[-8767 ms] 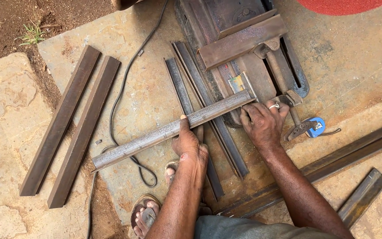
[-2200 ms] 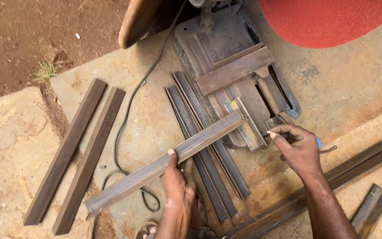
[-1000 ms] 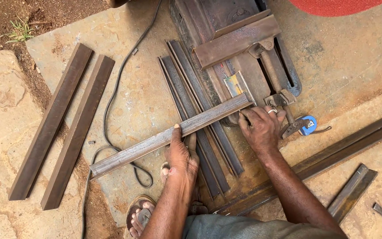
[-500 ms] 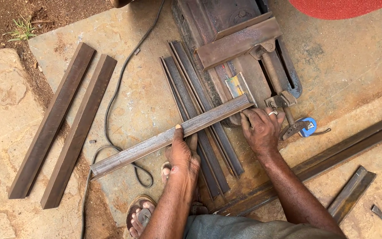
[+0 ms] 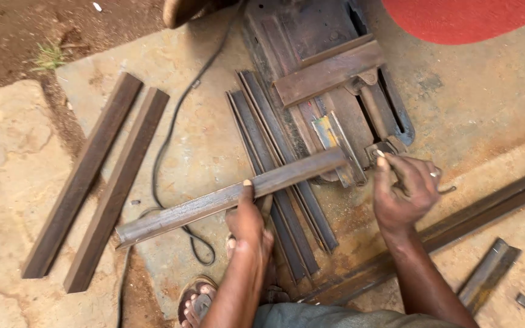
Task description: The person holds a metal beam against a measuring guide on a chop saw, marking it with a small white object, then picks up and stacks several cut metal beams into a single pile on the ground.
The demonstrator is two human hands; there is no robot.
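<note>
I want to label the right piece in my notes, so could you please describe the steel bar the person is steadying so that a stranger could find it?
Start at the dark cutting machine at the top centre of the concrete slab. From its base one long steel bar runs down to the left, with the left hand pressing on its middle. Unlike the bars on the ground beneath it, it lies across them.

No packages, labels, signs or screens apparently.

The right hand (image 5: pixel 403 193) has shifted right of where it lay half a second ago, fingertips now at the vise handle (image 5: pixel 379 149) and covering the blue object seen earlier. The left hand (image 5: pixel 249 220) has slid slightly right along the angle-iron bar (image 5: pixel 232 195).
</note>
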